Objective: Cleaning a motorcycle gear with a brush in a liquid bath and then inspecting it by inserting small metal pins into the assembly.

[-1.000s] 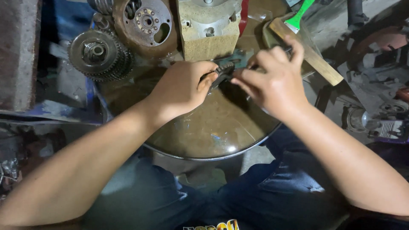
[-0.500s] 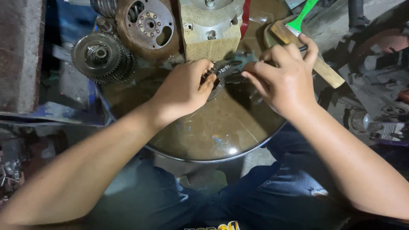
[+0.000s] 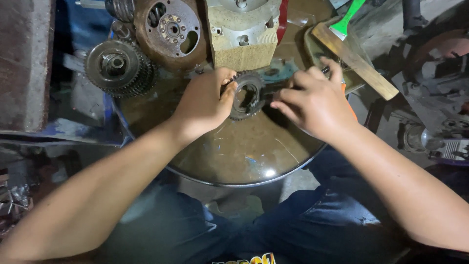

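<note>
Over a round basin (image 3: 234, 161) of murky liquid, left hand (image 3: 202, 102) pinches a gear (image 3: 246, 95) by its toothed rim, right hand (image 3: 312, 100) gripping a dark tool; probably heavy, rigid, oil-slick.

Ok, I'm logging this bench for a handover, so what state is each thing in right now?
Left hand: gripping the dark toothed ring gear, held upright over the pan.
Right hand: fingers curled beside the gear; grip unclear.
Round shallow metal pan: holding brownish liquid.
Stacked grey gear cluster: lying flat, untouched.
Rusty round plate: lying flat.
Wooden-handled brush: resting on the rim.
</note>
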